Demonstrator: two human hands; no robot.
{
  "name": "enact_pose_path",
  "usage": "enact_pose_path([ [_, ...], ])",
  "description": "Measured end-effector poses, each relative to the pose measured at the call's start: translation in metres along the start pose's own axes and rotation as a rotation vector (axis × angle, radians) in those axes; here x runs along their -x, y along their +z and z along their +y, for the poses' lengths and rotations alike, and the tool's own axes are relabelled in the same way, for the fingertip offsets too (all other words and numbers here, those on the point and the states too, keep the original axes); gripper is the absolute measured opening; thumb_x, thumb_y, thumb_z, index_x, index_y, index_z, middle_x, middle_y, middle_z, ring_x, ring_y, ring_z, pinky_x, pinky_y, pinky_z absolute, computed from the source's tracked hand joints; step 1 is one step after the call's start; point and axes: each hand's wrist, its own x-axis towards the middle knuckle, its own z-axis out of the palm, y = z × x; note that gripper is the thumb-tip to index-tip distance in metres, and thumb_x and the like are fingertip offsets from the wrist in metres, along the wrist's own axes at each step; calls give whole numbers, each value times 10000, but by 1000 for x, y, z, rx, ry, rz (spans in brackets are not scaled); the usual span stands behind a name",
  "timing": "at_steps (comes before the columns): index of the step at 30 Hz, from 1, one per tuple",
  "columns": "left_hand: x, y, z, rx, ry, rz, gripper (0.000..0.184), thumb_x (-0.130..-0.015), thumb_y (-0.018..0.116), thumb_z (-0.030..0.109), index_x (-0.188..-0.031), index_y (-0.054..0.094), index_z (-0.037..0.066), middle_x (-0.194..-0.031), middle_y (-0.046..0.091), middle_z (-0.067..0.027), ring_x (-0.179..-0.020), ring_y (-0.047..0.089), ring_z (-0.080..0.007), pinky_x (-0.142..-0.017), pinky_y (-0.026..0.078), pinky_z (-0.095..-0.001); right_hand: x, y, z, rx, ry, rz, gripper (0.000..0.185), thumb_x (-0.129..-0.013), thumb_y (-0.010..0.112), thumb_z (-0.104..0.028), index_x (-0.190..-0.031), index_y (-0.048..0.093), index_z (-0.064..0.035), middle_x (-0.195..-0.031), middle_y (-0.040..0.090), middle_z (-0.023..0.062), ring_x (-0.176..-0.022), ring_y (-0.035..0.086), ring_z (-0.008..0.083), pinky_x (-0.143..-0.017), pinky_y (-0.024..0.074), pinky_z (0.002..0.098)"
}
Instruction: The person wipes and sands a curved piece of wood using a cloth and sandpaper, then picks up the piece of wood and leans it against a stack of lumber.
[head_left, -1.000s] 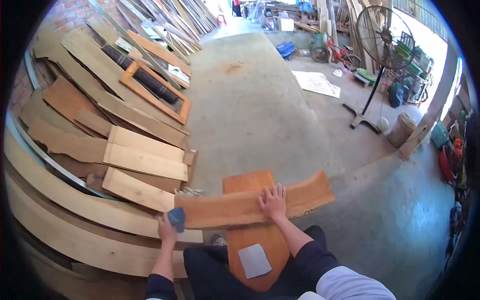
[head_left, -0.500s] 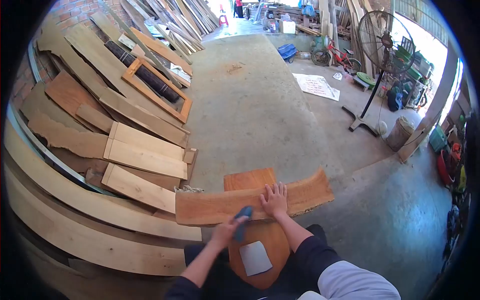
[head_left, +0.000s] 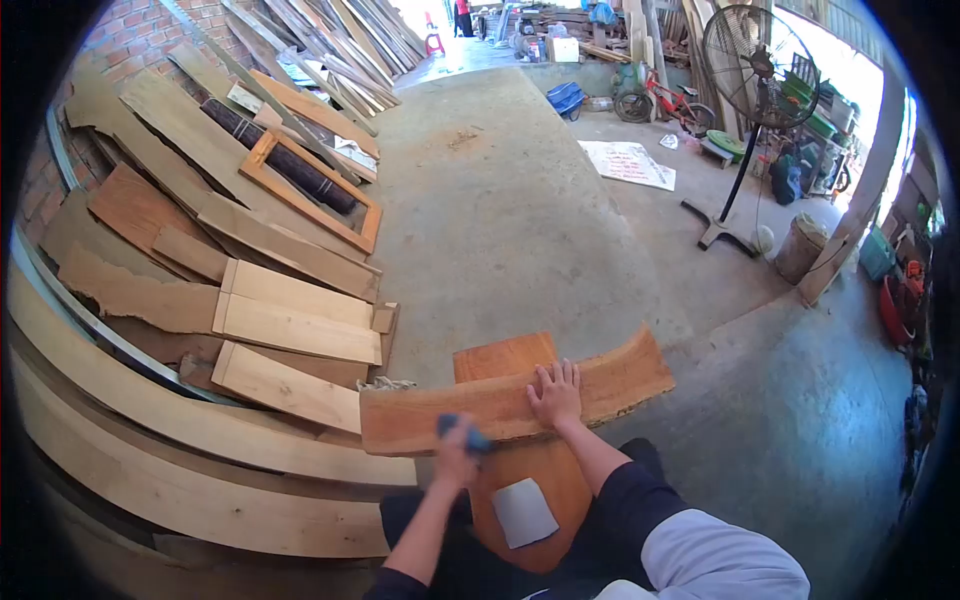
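Note:
A long, slightly curved wooden plank (head_left: pixel 490 408) lies crosswise in front of me over a brown wooden bench (head_left: pixel 525 468). My left hand (head_left: pixel 456 462) is closed around a blue sanding block (head_left: pixel 466 433), held at the plank's near edge, left of the middle. Motion blurs both the block and the fingers. Flat on the plank's top, right of the middle, rests my right hand (head_left: pixel 556 398), fingers stretched out, holding nothing. On the bench between my legs lies a pale grey sheet (head_left: pixel 525 513), which looks like sandpaper.
Stacked boards (head_left: pixel 295 325) fill the left side, close to the plank's left end. An orange wooden frame (head_left: pixel 310 195) leans among them. Farther right stand a pedestal fan (head_left: pixel 760 70) and a red bicycle (head_left: pixel 665 100). A white sign (head_left: pixel 627 165) lies on the concrete floor.
My left hand has swept the sanding block leftward along the plank's near edge and turned it. The right hand stays put on the plank. The view has shifted slightly.

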Motion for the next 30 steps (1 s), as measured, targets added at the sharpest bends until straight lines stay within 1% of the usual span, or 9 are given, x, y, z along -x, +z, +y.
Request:
enact_pose_path([
  [1,-2,18,22,62,135,-120,724,-781,675,13,-1453,455,170,-1202,623,-179,-1113,627,-417,-913,527,-494,1,0,-1,-4,5,-7,599,-942,539,-488,-1428,554,-138,-1467,461,197,-1457,292,397,-1235,135,532],
  [4,-4,10,83,-33,53,-460,769,-786,664,11,-1487,420,209,-1215,631,-190,-1026,659,-433,-860,556,-495,-5,1,5,3,0,-1,600,-946,535,-487,-1435,548,-140,-1477,456,191,-1459,289,395,-1236,135,530],
  [11,42,-115,-72,-402,-63,-165,635,-907,578,59,-1482,418,277,-1178,666,-186,-929,691,-435,-783,569,-510,-2,-1,2,18,2,0,591,-948,532,-484,-1427,554,-139,-1471,461,190,-1456,293,399,-1235,146,529],
  [13,47,-156,-72,-461,-581,-146,543,-946,562,103,-1451,440,257,-1136,694,-172,-937,697,-405,-791,555,-504,-2,0,0,19,3,4,590,-948,532,-483,-1425,554,-138,-1465,466,192,-1454,296,402,-1235,147,528],
  [17,35,-112,-56,-289,-707,61,461,-934,623,180,-1371,480,209,-1081,706,-181,-978,688,-392,-810,535,-486,-2,-1,1,29,0,5,587,-942,539,-481,-1418,560,-136,-1446,481,199,-1444,310,407,-1231,155,532],
  [20,7,-40,7,-113,-326,-90,632,-844,712,159,-1406,425,196,-1057,667,-233,-1031,644,-455,-841,523,-528,-3,0,1,35,-10,20,582,-935,551,-476,-1405,573,-134,-1434,487,202,-1432,324,408,-1226,164,536],
  [23,-8,28,49,-61,52,-251,610,-851,680,120,-1409,457,225,-1033,669,-189,-875,692,-396,-761,563,-514,-2,10,5,19,-22,70,581,-933,556,-473,-1402,574,-132,-1427,492,204,-1426,330,410,-1224,167,539],
  [26,-14,25,65,-151,144,-358,600,-848,640,65,-1407,466,197,-1050,678,-172,-832,699,-388,-712,568,-501,-3,4,3,16,-13,18,579,-935,554,-471,-1405,569,-132,-1434,485,202,-1436,318,411,-1229,160,533],
  [30,8,-21,-15,-325,181,-287,584,-831,640,32,-1378,497,176,-1108,676,-165,-864,695,-396,-728,569,-501,-3,1,3,-6,-4,23,579,-930,562,-463,-1399,572,-124,-1453,471,208,-1449,305,411,-1233,152,527],
])
